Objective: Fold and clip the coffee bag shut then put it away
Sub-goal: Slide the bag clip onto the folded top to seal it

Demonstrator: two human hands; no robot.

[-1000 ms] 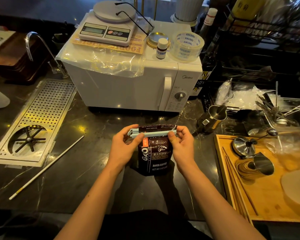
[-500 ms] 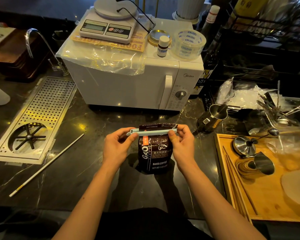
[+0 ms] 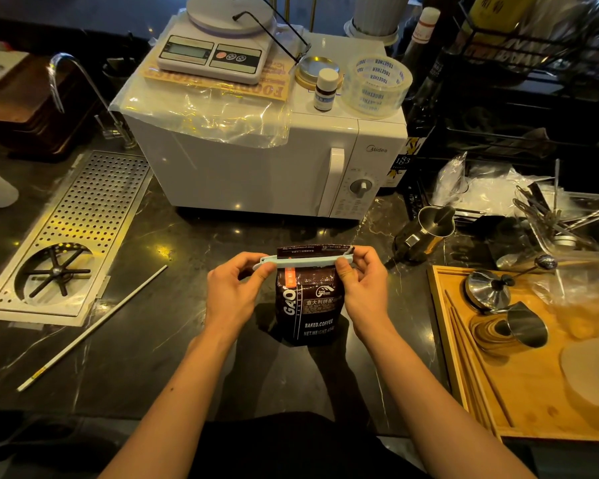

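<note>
A dark brown coffee bag [image 3: 308, 305] stands upright on the black counter, just in front of me. A long pale blue clip [image 3: 305, 261] lies across its folded top, with a strip of the bag's top edge sticking up behind it. My left hand [image 3: 234, 292] pinches the clip's left end, which juts out past the bag. My right hand [image 3: 363, 285] pinches the right end, thumb in front and fingers behind.
A white microwave [image 3: 256, 167] stands behind the bag, carrying a kitchen scale [image 3: 215, 53], a small bottle and a tape roll [image 3: 377, 84]. A steel milk jug [image 3: 426, 233] sits to the right, beside a wooden tray [image 3: 464, 392] of tools. A perforated rinser tray [image 3: 66, 236] and a thin white rod [image 3: 94, 326] lie left.
Both hands stay on the clip's ends. The clip now sits flatter and closer across the bag's top, and my left fingers have slid a little outward.
</note>
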